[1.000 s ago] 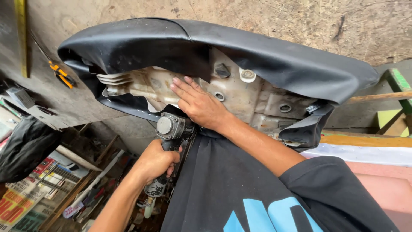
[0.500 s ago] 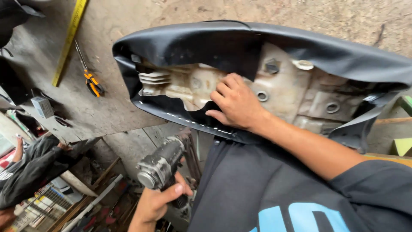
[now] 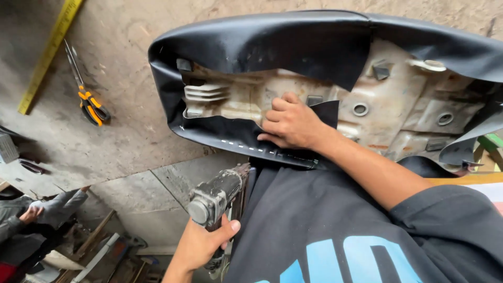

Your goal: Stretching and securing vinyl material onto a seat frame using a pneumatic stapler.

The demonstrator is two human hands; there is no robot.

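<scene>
Left hand: the left hand (image 3: 201, 243) is seen nearest the camera, low in the frame, fingers wrapped tight around the grip of the staple gun (image 3: 216, 199), thumb laid across its side.
Staple gun: it is held just below the seat's near edge, apart from it, its round rear cap turned toward the camera and its nose aimed up and away toward that edge.
Right hand: the right hand (image 3: 291, 123) is pressed flat-knuckled on the black cover flap (image 3: 293, 152), fingers together and curled, pinning the vinyl against the seat pan (image 3: 377, 105).
Key relation: the stapled edge lies directly above and beyond the gun's nose; the right hand is already on it, the left is the one kept off.
Seat: the upturned seat (image 3: 314, 42) is laid with its long axis left to right across the concrete floor (image 3: 131, 120).
Staple row: a line of pale staples (image 3: 236, 142) is visible left of the pinning fingers.
Farther off: orange-handled scissors (image 3: 89, 102) and a yellow tape measure (image 3: 50, 52) are left lying well apart, upper left.
</scene>
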